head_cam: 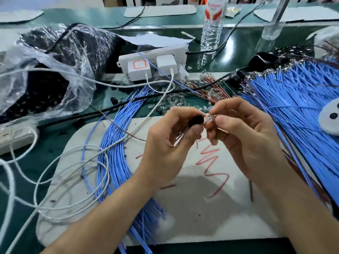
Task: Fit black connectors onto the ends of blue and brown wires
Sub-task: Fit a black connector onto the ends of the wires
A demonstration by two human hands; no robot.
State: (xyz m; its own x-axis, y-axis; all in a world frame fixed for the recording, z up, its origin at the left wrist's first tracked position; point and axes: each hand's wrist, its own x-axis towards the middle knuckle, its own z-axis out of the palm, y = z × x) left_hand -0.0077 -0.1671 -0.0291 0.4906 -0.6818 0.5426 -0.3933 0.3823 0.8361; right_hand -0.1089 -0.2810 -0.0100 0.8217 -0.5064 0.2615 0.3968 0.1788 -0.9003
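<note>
Head view: we look down on both our hands, raised close together over a white mat (183,213) on the green bench (55,142).
Bag: a clear plastic bag (45,57) lies at the far left, its mouth toward us. It is packed with a dark mass of small black pieces, and we cannot pick out single ones.
Bottle: a clear water bottle (211,33) stands upright at the far centre, and its fill level is unclear.
Left hand (165,143): our thumb and fingers are curled round the black connector (196,121) and pinch it.
Connector: it is held in the air above the mat's far edge, between the two hands. Its long axis runs roughly left to right, with the right end toward the other hand's fingertips. Our fingers hide most of it.
Right hand (244,136): our thumb and forefinger are clamped on a small glinting piece (211,119) that touches the connector's right end. It is too blurred for us to name.
Blue wires: one bundle (117,143) curves from the far centre over the mat's left side to the near edge. A larger blue heap (302,99) fans out at the right and is cut off by the frame.
Brown wires (207,88): a loose sheaf lies just beyond our hands.
Hidden: our right palm hides any wire it may hold.
</note>
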